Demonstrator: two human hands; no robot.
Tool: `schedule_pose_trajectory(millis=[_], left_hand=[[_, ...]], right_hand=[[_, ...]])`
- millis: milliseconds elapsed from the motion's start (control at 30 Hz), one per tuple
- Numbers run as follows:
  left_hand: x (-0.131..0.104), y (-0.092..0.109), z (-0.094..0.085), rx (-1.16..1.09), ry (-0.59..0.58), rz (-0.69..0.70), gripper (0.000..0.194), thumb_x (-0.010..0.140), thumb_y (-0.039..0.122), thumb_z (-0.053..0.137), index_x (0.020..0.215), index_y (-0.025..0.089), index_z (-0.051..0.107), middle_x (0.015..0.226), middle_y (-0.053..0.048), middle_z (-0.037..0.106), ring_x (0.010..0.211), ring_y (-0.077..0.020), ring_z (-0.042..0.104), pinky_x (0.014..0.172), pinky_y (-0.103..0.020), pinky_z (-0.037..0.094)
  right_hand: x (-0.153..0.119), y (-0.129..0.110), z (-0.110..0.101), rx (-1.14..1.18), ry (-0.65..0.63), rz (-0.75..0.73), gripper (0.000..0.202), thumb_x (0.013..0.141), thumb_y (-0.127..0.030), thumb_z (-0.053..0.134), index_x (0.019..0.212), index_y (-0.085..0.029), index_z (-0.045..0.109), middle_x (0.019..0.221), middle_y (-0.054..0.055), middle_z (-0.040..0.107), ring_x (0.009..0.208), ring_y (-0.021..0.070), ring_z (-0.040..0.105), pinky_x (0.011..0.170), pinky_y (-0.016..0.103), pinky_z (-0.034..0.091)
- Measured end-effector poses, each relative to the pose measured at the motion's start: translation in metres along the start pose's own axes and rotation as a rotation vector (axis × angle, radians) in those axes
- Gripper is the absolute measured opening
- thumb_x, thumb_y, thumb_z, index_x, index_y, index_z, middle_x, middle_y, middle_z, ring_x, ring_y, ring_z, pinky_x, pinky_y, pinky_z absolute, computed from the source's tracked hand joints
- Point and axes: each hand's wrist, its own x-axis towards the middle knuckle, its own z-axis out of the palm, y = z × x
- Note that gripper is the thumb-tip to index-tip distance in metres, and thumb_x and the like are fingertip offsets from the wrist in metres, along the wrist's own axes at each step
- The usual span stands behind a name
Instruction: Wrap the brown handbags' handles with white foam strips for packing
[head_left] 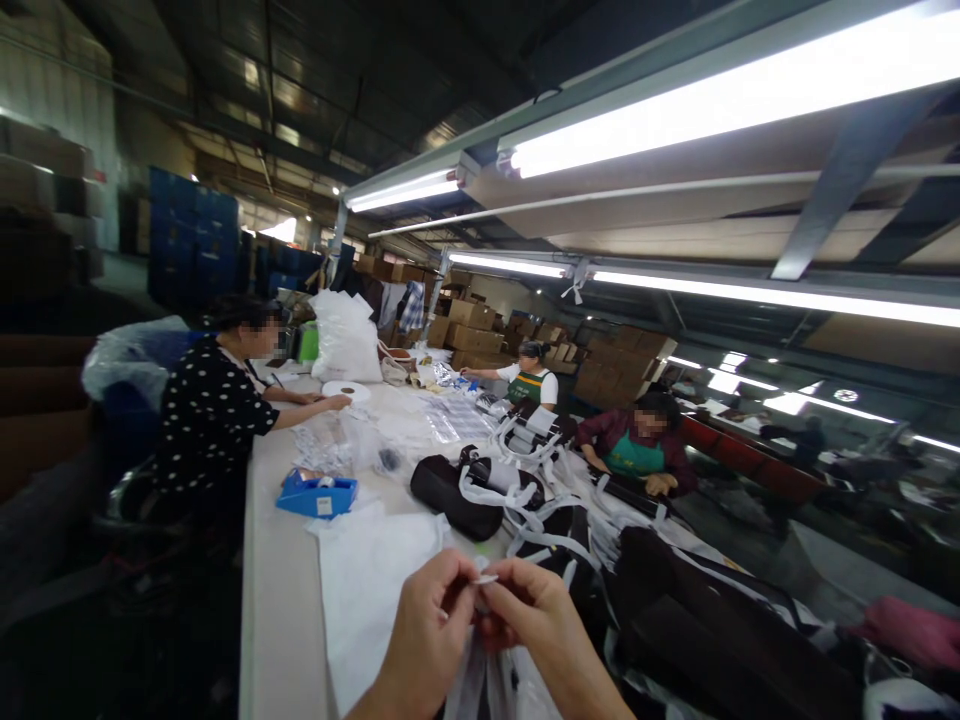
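My left hand [429,628] and my right hand [546,618] meet low in the middle of the view. Both are closed, thumbs against fingers, pinching a small flat white piece [486,579] between them. Whether it is the end of a strip or a separate piece, I cannot tell. Whitish strips [474,683] hang below the hands, partly hidden by them. Left of my hands, a white fabric sheet [367,585] lies on the table. Just beyond are black rolled pieces [456,497] with white straps [540,520] tangled over them.
A blue tape dispenser [316,494] stands on the pale table [281,590]. Dark fabric [697,620] is heaped at right. One person [217,410] works at the left edge, two others [536,378] across the table. A stuffed white bag [345,335] stands at the far end.
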Motion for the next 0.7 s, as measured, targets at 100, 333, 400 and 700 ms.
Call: schedule_pose_trajectory(millis=[100, 333, 400, 700], left_hand=[[-0.005, -0.002, -0.006, 0.248, 0.015, 0.319, 0.018, 0.087, 0.015, 0.048, 0.078, 0.020, 0.062, 0.072, -0.003, 0.062, 0.066, -0.0156, 0.059, 0.061, -0.024, 0.042], [-0.011, -0.008, -0.016, 0.402, -0.043, 0.472, 0.021, 0.091, 0.010, 0.042, 0.082, 0.020, 0.058, 0.074, -0.003, 0.063, 0.067, -0.0149, 0.059, 0.063, -0.023, 0.042], [-0.009, -0.007, -0.016, 0.426, -0.038, 0.475, 0.020, 0.091, 0.010, 0.043, 0.081, 0.020, 0.057, 0.074, -0.003, 0.064, 0.068, -0.0154, 0.060, 0.064, -0.024, 0.043], [-0.001, -0.005, -0.011, 0.511, 0.015, 0.535, 0.019, 0.087, 0.006, 0.045, 0.084, 0.021, 0.056, 0.075, -0.003, 0.066, 0.069, -0.0164, 0.061, 0.066, -0.025, 0.044]], right_hand=[[-0.002, 0.001, 0.003, 0.052, -0.016, 0.025, 0.051, 0.055, -0.059, 0.083, 0.072, -0.016, 0.062, 0.053, -0.003, 0.061, 0.049, 0.0113, 0.056, 0.050, 0.023, 0.047], [-0.006, -0.005, -0.001, 0.228, -0.156, 0.100, 0.047, 0.064, -0.053, 0.081, 0.085, -0.018, 0.058, 0.068, -0.002, 0.065, 0.064, 0.0123, 0.065, 0.064, 0.025, 0.053], [-0.004, -0.012, -0.004, 0.184, -0.149, 0.128, 0.052, 0.067, -0.062, 0.074, 0.091, -0.019, 0.057, 0.069, -0.003, 0.064, 0.064, 0.0141, 0.067, 0.065, 0.028, 0.055], [0.011, -0.028, -0.017, -0.585, -0.208, -0.295, 0.014, 0.080, -0.031, 0.056, 0.074, -0.019, 0.061, 0.070, 0.000, 0.059, 0.065, 0.0145, 0.059, 0.060, 0.027, 0.045]])
